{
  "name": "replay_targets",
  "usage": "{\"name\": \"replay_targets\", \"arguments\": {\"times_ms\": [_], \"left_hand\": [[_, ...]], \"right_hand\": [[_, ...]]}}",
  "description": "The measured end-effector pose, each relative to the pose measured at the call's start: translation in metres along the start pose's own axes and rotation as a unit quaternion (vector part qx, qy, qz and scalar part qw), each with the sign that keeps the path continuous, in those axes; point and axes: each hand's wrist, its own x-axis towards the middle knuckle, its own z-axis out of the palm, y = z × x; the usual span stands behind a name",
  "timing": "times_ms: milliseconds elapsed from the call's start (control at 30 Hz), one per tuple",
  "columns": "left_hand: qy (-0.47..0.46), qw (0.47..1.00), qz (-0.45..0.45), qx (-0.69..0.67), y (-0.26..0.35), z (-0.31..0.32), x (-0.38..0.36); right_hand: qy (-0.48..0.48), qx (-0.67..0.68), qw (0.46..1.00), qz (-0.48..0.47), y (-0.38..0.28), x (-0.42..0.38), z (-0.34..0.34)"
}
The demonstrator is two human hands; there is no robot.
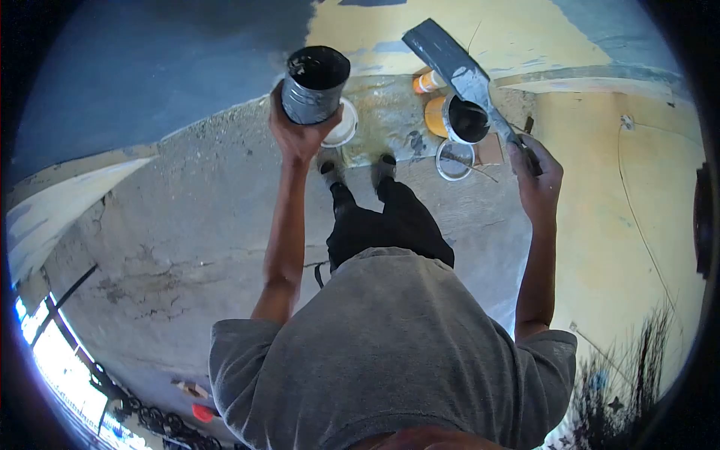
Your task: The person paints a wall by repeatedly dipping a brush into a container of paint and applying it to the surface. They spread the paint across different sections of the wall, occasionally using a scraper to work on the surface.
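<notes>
My left hand (301, 139) is wrapped round the lower part of a small paint can (313, 101), its outside smeared grey. The can is held up with its mouth toward me, and its inner wall is coated dark. In my right hand (541, 180), the fingers close round the handle of a wide paintbrush (448, 58). Its long flat head is dark grey-blue, with paler paint smeared near the handle. The head points up and left, overlapping the yellow part of the wall in this view.
An orange bucket (435, 116) with dark contents stands beyond my feet, near a smaller orange container (425, 82). A white-rimmed pail (455, 174) and a white tub (349, 124) are close by. Dark blue paint (187, 67) meets yellow wall (517, 34) ahead. A cable (637, 217) runs along the right wall.
</notes>
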Motion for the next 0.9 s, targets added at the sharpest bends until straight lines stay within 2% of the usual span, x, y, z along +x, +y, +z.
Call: {"name": "replay_targets", "arguments": {"times_ms": [100,167,267,333,567,900], "left_hand": [[0.025,0.999,0.013,0.021,0.001,-0.004,-0.003],[0.017,1.000,-0.018,0.004,0.006,-0.003,-0.012],[0.024,0.995,-0.057,-0.079,0.002,0.007,-0.028],[0.040,0.997,-0.057,-0.038,0.003,0.015,-0.040],[0.079,0.993,-0.069,0.052,0.001,0.038,-0.084],[0.096,0.993,-0.067,0.029,0.021,0.064,-0.089]], "right_hand": [[-0.002,0.008,1.000,-0.013,0.021,0.016,0.005],[-0.011,0.014,1.000,-0.022,0.038,0.029,0.008],[-0.028,-0.010,0.999,-0.039,0.067,0.050,0.013],[-0.026,0.036,0.996,-0.077,0.088,0.064,0.022],[-0.080,0.066,0.994,-0.031,0.146,0.091,0.028],[-0.079,0.103,0.991,-0.035,0.171,0.107,0.013]]}}
